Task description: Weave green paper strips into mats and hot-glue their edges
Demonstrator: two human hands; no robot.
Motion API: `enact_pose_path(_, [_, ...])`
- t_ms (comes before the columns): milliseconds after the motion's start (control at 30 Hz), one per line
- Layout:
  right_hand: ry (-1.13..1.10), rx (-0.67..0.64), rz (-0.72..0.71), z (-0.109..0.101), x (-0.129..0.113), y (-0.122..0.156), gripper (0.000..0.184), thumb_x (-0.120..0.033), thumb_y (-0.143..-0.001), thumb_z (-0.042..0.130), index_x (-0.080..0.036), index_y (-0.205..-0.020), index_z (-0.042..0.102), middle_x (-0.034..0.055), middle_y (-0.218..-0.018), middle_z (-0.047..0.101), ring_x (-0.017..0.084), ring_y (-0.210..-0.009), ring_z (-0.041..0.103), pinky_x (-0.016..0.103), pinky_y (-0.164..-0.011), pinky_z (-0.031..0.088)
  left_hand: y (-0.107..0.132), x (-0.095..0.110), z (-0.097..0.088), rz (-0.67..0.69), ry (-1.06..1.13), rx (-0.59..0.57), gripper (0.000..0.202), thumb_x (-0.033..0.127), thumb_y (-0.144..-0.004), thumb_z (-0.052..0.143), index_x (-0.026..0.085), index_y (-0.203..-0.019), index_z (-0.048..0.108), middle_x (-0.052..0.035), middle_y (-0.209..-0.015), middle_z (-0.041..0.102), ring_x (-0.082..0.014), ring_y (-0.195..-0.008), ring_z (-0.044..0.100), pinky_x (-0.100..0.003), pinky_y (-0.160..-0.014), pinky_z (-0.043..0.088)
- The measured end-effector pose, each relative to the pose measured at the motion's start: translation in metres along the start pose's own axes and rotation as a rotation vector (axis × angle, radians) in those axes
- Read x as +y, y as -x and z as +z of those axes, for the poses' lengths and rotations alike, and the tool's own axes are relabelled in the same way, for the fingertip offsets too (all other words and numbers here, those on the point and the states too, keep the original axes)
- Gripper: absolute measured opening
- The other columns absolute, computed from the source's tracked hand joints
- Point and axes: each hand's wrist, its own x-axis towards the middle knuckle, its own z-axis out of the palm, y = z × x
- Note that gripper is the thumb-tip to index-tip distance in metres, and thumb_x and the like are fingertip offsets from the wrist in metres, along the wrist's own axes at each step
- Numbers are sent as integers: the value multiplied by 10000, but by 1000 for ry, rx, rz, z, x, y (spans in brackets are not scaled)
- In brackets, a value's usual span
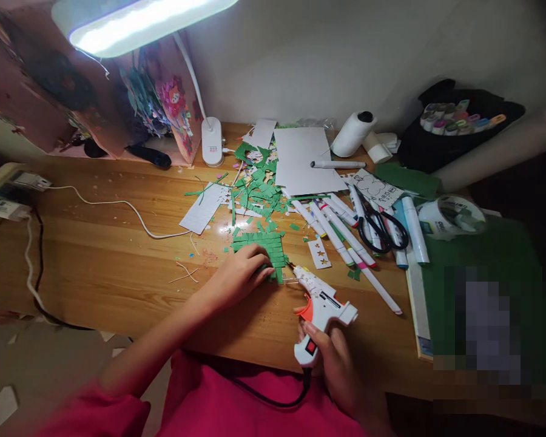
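In my right hand (330,352) is a white hot glue gun (321,297) with an orange trigger, my fingers wrapped round its handle. Its nozzle points up and left, close to the right edge of a green paper piece (259,241) covered in small strips. My left hand (248,270) rests over the lower part of that piece, fingers curled and pinching near its edge. The fingertips partly hide what lies under them. Green paper scraps (266,191) are heaped just beyond the piece. A small white card with star cut-outs (320,254) lies right of the nozzle.
Several white markers (334,233) and black-handled scissors (382,233) lie to the right. Behind are a white sheet (303,155), a thread spool (352,135) and a lamp base (212,142). A tape roll (450,217) sits far right. A white cable (127,209) crosses the table at left.
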Motion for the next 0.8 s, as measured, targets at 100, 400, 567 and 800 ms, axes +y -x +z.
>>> enact_pose_path(100, [-41,14,-22,0,5,2,334,-480,-717,628,-167,-836,632,-13,-653,583,180,-634,539,295,-653,434,4,2,0,6,31,6,230,272,-949,397,169,-984,600,-85,-1018,576,-174,-955,544,-355,-840,473])
enact_pose_path(400, [-16,-7,-105,7,10,-1,347,-513,-684,663,-171,-738,655,39,-741,684,222,-729,622,305,-701,483,18,20,-9,51,-68,-35,242,315,-937,421,170,-1031,590,-123,-1196,524,-215,-1073,511,-383,-893,451])
enact_pose_path(567, [-31,-158,-178,29,-2,0,377,-542,-742,608,-172,-804,642,14,-658,632,185,-629,588,282,-612,477,52,60,0,56,-39,-154,322,455,-862,518,159,-990,531,-85,-945,618,-228,-853,571,-396,-775,491])
enact_pose_path(800, [244,59,-745,-11,4,-8,327,-369,-906,410,-191,-1115,588,89,-977,622,207,-883,597,336,-763,490,77,53,23,-42,-74,35,120,189,-902,367,182,-933,482,-63,-815,597,-207,-725,563,-335,-633,487])
